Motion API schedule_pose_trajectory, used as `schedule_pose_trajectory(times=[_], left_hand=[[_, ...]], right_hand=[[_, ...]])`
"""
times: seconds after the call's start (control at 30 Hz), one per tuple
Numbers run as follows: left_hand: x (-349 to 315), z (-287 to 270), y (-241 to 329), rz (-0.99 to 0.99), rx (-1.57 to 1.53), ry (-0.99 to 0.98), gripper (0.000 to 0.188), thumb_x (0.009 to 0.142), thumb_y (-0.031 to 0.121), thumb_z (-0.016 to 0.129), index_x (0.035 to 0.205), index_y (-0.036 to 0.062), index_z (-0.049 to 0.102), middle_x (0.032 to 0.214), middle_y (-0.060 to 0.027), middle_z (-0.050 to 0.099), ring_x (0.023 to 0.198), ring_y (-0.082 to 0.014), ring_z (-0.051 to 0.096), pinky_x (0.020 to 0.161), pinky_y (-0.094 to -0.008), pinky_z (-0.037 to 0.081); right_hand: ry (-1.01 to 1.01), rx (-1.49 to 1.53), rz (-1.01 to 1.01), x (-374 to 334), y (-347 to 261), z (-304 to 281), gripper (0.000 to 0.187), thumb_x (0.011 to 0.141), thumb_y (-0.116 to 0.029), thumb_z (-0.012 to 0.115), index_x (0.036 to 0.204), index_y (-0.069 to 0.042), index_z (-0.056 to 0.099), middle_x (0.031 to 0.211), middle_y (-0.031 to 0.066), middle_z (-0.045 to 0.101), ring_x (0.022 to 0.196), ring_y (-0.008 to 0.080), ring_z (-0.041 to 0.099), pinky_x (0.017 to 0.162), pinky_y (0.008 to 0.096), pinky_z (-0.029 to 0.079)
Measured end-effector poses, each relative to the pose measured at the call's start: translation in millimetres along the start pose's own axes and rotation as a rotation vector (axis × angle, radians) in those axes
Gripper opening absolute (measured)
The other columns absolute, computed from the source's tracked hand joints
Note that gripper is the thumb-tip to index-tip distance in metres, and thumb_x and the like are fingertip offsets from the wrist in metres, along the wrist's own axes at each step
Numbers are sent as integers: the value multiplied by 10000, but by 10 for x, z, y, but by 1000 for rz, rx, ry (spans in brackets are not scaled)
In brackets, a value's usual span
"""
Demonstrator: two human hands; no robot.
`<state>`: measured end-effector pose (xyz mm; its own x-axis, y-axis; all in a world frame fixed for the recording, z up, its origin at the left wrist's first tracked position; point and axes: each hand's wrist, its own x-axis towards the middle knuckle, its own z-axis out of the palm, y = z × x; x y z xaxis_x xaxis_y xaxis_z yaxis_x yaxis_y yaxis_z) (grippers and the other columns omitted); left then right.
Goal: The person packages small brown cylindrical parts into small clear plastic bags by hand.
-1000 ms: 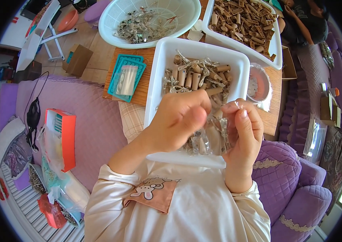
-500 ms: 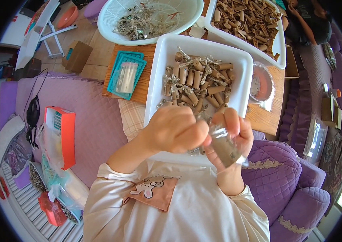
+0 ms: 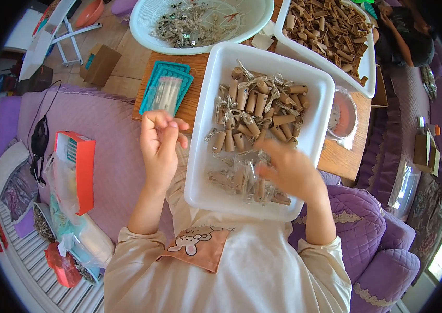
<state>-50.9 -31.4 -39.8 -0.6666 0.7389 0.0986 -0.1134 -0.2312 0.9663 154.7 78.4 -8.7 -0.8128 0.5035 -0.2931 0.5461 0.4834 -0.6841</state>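
Observation:
My left hand [image 3: 161, 148] is raised beside the left wall of a white plastic tub [image 3: 196, 172], fingers loosely bent and apart, with nothing seen in it. My right hand [image 3: 295, 169], a little blurred, reaches over the near part of the tub with its fingers apart. Under and beside it lie clear plastic packets [image 3: 246, 175], some with brown pieces inside; whether the fingertips touch them I cannot tell. Farther back in the tub is a heap of brown cork-like cylinders [image 3: 260, 104] with looped, clear thin wires.
A pale green basket [image 3: 142, 34] of wire bundles and a white tub [image 3: 369, 78] of brown pieces stand behind. Teal trays [image 3: 185, 86] hold a packet of pale strips. A round clear container [image 3: 342, 112] sits at right. Another person [image 3: 406, 36] sits at the far right.
My hands have parted: the left moved left, out of the tub area, and the right opened over the tub. The clear packet with a brown cylinder has left my right hand.

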Motion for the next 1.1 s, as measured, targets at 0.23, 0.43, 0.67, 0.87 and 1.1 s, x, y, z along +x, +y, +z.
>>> schedule_pose_trajectory(times=[0.23, 0.43, 0.67, 0.87, 1.1], left_hand=[[-131, 25, -9, -256, -129, -287, 200, 925, 192, 393, 811, 35, 442, 553, 12, 380, 444, -44, 347, 422, -172, 299], [-223, 63, -28, -292, -130, -395, 392, 889, 375, 445, 659, 57, 434, 545, 47, 333, 478, -32, 270, 443, -183, 194], [-116, 289, 135, -192, 105, -381, 287, 850, 318, 543, 868, 36, 489, 548, 55, 396, 491, -17, 316, 444, -190, 220], [-54, 592, 188, -239, 303, -574, 497, 799, 346, 602, 1132, 26, 419, 511, -8, 419, 454, -89, 403, 442, -238, 316], [-9, 673, 147, -157, 434, -693, 452, 772, 305, 637, 1092, 40, 457, 535, -36, 476, 466, -126, 461, 453, -262, 355]], right_hand=[[571, -341, -9, 924, 383, 45, 274, 722, -176, 628, 942, -47, 529, 829, 147, 539, 810, 315, 543, 651, 393, 462], [564, -441, -101, 1067, 437, 3, 267, 723, -142, 627, 939, -45, 505, 857, 134, 520, 843, 288, 522, 645, 388, 459], [611, 242, -260, 546, 38, -88, 175, 782, -75, 565, 940, -30, 508, 787, 113, 502, 695, 260, 505, 625, 310, 420], [642, 332, -142, 376, -27, -254, 183, 858, -170, 504, 955, -15, 511, 702, 80, 503, 567, 173, 466, 537, 258, 388], [672, 199, -151, 277, -7, -266, 169, 853, -170, 501, 871, -3, 528, 647, 64, 491, 567, 127, 451, 525, 242, 378]])
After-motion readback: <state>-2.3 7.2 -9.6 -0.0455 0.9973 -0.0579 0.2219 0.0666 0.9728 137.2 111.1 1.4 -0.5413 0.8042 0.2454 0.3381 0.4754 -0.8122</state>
